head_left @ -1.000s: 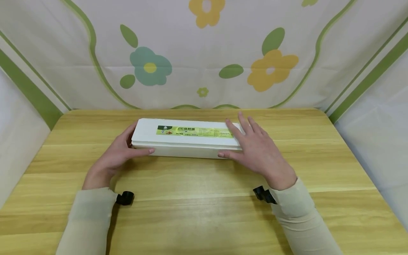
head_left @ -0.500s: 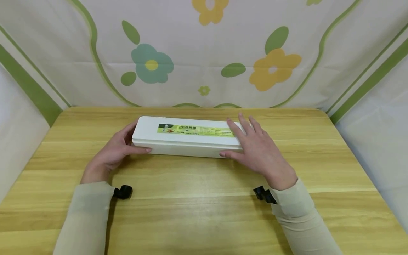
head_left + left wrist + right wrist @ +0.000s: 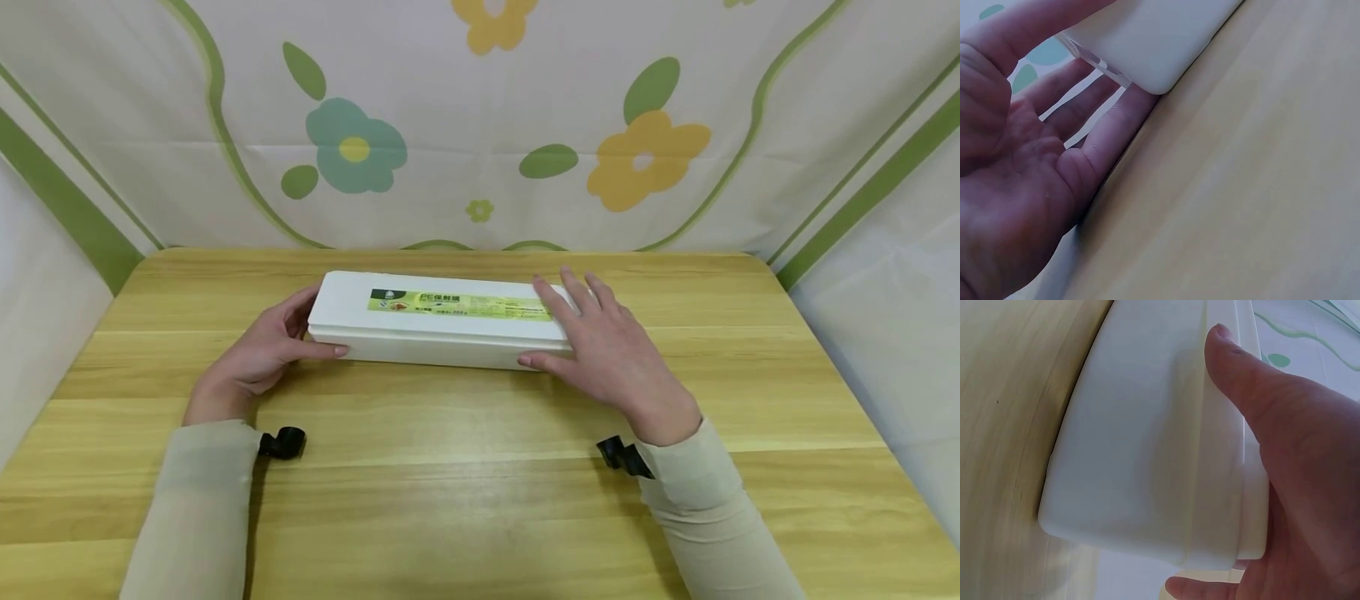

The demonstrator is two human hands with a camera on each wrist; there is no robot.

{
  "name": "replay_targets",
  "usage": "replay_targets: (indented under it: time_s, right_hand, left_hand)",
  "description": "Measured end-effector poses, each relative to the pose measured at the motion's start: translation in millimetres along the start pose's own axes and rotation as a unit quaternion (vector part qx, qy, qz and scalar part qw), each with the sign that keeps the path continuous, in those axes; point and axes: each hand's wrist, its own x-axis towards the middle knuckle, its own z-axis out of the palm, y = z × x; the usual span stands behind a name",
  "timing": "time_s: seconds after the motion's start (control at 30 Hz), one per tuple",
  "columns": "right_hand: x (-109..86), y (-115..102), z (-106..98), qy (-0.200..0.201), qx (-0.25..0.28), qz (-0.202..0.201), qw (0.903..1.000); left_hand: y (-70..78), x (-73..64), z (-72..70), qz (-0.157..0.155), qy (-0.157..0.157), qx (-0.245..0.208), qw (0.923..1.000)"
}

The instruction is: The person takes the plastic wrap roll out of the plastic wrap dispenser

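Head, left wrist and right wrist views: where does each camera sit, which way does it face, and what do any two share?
Head: on the person's head, facing forward and down at a long white plastic box on a wood-grain table; left hand, right hand and beige sleeves show.
Left wrist: on that wrist, facing the box's left end; left hand shows.
Right wrist: on that wrist, facing the box's right end; part of the right hand shows.
Both wrist views share the box and table.
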Motion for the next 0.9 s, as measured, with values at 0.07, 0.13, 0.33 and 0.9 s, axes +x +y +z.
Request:
replay_targets:
  time_s: [0.07, 0.13, 0.33, 0.9]
  right_hand:
    - [0.1, 0.3, -0.3, 0.001, 0.0, -0.004, 1.0]
    - [0.3, 0.8, -0.6, 0.001, -0.002, -0.008, 1.0]
    - [0.0, 1.4, -0.8, 0.0, -0.002, -0.005, 1.0]
    - [13.5, -20.0, 4.2, 0.047, -0.058, -0.019, 0.997]
  left_hand:
    - [-0.7, -0.4, -1.2, 0.003, -0.005, -0.003, 1.0]
    - [-1.4, -0.9, -2.5, 0.005, -0.011, -0.005, 0.9999]
    - [-0.8, -1.4, -4.5, 0.002, -0.025, -0.007, 0.9997]
    - [1.7, -1.3, -1.5, -0.015, -0.017, 0.005, 0.9997]
